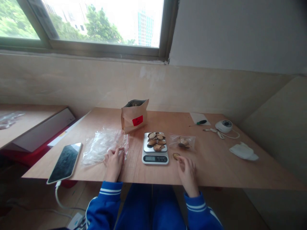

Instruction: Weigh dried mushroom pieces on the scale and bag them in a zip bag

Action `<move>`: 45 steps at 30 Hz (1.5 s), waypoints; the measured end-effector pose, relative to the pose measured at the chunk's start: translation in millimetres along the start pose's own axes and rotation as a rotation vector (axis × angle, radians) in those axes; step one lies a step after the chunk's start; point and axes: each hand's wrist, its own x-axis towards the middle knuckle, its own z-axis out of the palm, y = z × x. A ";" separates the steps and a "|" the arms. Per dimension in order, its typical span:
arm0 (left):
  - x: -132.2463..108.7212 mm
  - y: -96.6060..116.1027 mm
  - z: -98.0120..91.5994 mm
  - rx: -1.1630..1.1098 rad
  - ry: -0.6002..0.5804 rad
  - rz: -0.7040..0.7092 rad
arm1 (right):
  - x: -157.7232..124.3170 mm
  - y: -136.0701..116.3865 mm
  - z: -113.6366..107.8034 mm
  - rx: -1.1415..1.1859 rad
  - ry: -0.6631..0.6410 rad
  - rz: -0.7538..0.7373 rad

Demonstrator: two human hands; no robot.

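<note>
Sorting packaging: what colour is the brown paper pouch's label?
Red rectangular label, best in head view.

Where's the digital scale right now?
In the head view, the digital scale sits on the table between the left hand and the right hand, with the brown pouch behind it to the left and the clear bag to its right.

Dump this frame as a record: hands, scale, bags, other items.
Left hand: resting on loose clear plastic bags
Right hand: small flat brown piece at fingertips
Scale: white rectangular digital scale, loaded with several flat brown pieces; readout unclear
Pouch: red-labelled brown paper pouch, standing open
Filled bag: small clear plastic bag, brown pieces inside, right of scale
Other: dark-screened rectangular phone, green-and-black screwdriver
</note>
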 end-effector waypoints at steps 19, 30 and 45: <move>0.7 5.0 -1.6 -0.030 -0.003 0.030 | 64.8 -74.5 20.9 0.024 -0.326 -0.241; -0.1 5.0 0.1 -0.034 0.004 0.047 | 123.2 -55.2 35.0 0.014 -0.311 -0.235; 1.1 1.0 5.9 -0.053 0.016 0.055 | 147.6 -50.6 53.5 -0.011 -0.492 -0.219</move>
